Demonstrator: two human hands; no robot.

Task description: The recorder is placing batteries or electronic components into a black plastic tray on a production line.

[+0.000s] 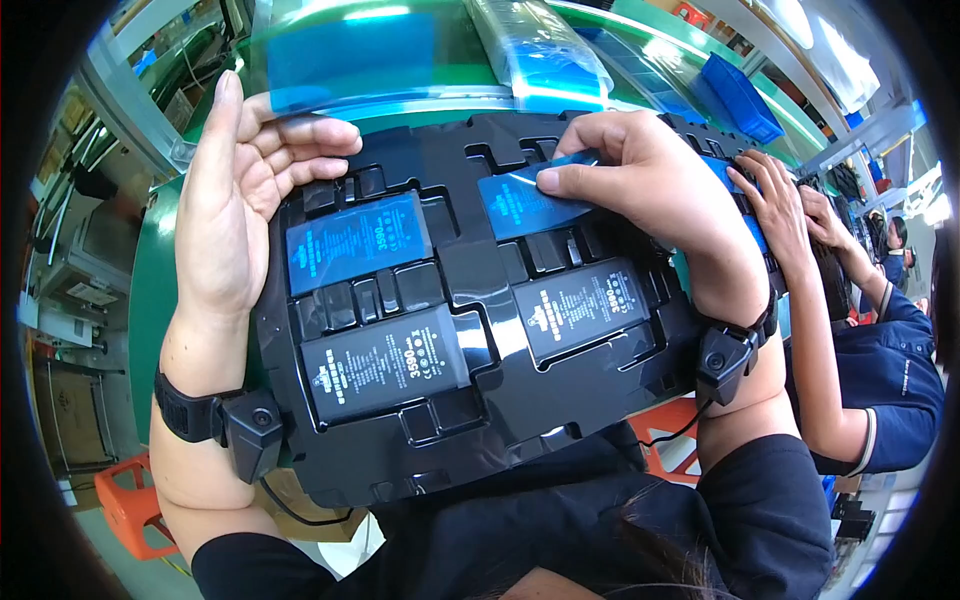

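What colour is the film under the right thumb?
The film is translucent blue, shown in the head view.

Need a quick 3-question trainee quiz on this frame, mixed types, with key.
1. Multiple choice: which of the wearer's hands pinches the upper-right blue film on the black tray?
A) Left
B) Right
C) Neither

2. True or false: both lower-row batteries in this tray are covered by blue film.

3. Fill in: the left hand, its palm in view by the tray's left side, is ____ rather than clenched.

Key:
1. B, the right hand.
2. False: the lower-left battery and lower-right battery show dark grey faces, with no blue film.
3. Open.
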